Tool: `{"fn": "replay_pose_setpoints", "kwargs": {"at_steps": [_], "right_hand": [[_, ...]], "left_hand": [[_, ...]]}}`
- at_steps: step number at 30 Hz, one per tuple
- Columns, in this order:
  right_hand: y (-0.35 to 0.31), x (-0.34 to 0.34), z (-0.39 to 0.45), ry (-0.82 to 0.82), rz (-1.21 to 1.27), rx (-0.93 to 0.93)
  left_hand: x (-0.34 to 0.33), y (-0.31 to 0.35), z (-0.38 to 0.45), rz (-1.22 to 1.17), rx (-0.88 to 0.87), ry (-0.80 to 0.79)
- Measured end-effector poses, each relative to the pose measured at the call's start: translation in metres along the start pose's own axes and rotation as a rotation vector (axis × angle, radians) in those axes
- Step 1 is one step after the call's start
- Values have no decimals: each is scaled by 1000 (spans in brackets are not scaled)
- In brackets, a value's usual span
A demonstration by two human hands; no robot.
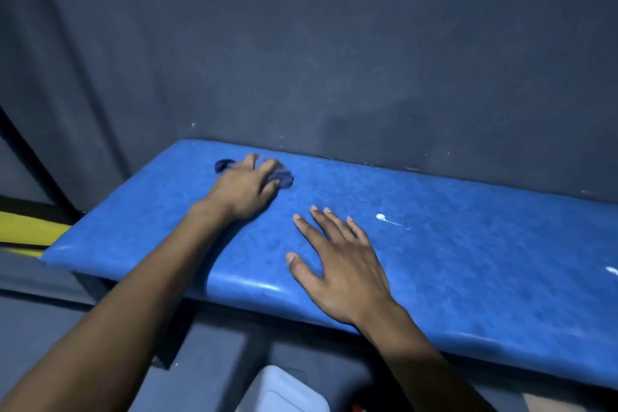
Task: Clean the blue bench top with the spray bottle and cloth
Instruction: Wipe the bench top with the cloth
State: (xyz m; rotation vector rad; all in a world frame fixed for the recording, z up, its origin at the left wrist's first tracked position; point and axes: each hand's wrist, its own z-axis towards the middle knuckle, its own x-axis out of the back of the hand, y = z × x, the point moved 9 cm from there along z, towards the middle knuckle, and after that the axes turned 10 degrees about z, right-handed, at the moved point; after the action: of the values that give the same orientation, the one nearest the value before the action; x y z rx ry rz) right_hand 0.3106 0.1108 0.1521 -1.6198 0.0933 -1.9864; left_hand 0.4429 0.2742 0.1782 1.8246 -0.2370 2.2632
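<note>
The padded blue bench top (468, 261) runs from the left to the right edge of the view, against a dark wall. My left hand (245, 189) grips a bunched dark blue cloth (282, 176) and presses it on the bench near its far left end. My right hand (337, 261) lies flat on the bench with its fingers spread and holds nothing. A white spot with a thin trail (381, 217) sits on the bench to the right of my right hand. No spray bottle shows in the view.
A dark grey wall (334, 43) stands right behind the bench. A yellow bar (30, 227) lies at the left past the bench end. A white container (284, 391) stands on the floor below the bench's front edge.
</note>
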Motion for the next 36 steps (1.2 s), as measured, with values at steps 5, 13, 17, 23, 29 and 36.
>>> {"fn": "replay_pose_setpoints", "kwargs": {"at_steps": [5,13,17,23,29,36], "right_hand": [[-1,-1,-2,2,8,6],[1,1,3,7,29,-7],[2,0,4,-2,46,-11],[0,-1,0,-36,30,-14],[-1,33,-32,-46,58,8],[125,108,-98,-86,-127,-191]], "left_hand": [[7,-46,-60,0,15,37],[-12,-53,41,-27,216,-23],[-7,-14,1,-103,16,-33],[19,-10,-97,-107,-155,-27],[42,-5,-125,-159,-76,125],[74,93,-71,-423,-42,341]]}}
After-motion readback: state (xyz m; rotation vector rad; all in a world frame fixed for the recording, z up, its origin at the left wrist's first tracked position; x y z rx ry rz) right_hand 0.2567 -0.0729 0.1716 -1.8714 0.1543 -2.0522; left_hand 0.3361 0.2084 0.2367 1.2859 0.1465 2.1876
